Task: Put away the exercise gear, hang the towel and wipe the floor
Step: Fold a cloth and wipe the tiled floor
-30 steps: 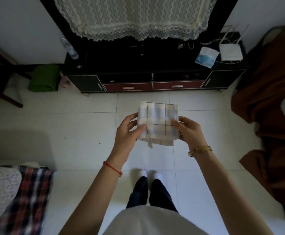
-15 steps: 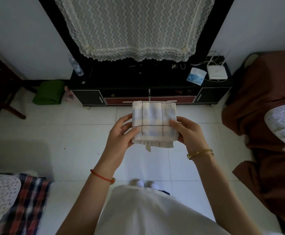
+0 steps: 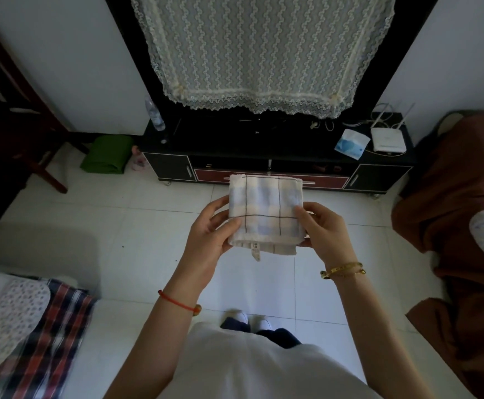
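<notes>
Towel [image 3: 266, 213] (soft checked cloth, folded square w/ tag) gripped by left hand [image 3: 210, 231] & right hand [image 3: 325, 230].

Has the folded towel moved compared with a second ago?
Yes. The towel now overlaps the TV cabinet's red drawers; earlier it sat over bare floor, short of them. The camera tilted too, so true motion is uncertain.

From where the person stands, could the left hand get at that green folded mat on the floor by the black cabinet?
Probably not as things stand. The left hand is gripping the folded checked towel together with the right hand, and the green folded mat lies well off across the bare tiled floor.
</notes>
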The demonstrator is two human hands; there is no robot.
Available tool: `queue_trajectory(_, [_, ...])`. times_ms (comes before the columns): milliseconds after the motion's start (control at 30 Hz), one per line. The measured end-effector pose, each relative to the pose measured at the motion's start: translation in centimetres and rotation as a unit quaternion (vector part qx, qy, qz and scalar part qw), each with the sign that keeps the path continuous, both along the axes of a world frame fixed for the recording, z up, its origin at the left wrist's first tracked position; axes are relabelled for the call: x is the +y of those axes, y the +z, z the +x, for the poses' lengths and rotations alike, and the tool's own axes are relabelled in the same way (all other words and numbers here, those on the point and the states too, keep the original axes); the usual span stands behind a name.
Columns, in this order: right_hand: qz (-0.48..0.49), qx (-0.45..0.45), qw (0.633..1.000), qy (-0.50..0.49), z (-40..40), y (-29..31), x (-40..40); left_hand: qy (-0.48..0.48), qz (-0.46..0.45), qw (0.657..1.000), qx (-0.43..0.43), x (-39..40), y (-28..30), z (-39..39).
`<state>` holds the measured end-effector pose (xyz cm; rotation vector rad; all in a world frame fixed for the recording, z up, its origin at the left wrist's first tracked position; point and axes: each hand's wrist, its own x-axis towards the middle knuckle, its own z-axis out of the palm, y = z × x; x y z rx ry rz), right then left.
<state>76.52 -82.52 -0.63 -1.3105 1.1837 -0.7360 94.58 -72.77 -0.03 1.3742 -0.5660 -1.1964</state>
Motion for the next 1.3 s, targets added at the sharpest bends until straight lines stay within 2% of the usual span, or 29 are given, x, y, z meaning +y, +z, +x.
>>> queue_trajectory(267, [0.006, -0.01, 0.998, 0.058, 2.3, -0.6, -0.2, 0.043, 0.006, 0.998, -0.036, 2.0, -0.1, 1.4])
queue_trajectory(600, [0.032, 0.006, 0.981, 0.191, 11.4, -2.1, -1.2, 0.198, 0.045, 0.979, -0.032, 5.1, -1.6, 6.4])
queue_trajectory(933, [0.022, 0.032, 0.939, 0.342, 31.5, -3.9, -2.4, 0.329, 0.042, 0.943, -0.033, 7.2, -3.4, 21.3])
queue_trajectory(1300, [0.057, 0.002, 0.91, 0.411, 57.5, -2.7, -0.8, 0.388, 0.039, 0.919, -0.054, 10.0, -2.6, 44.5])
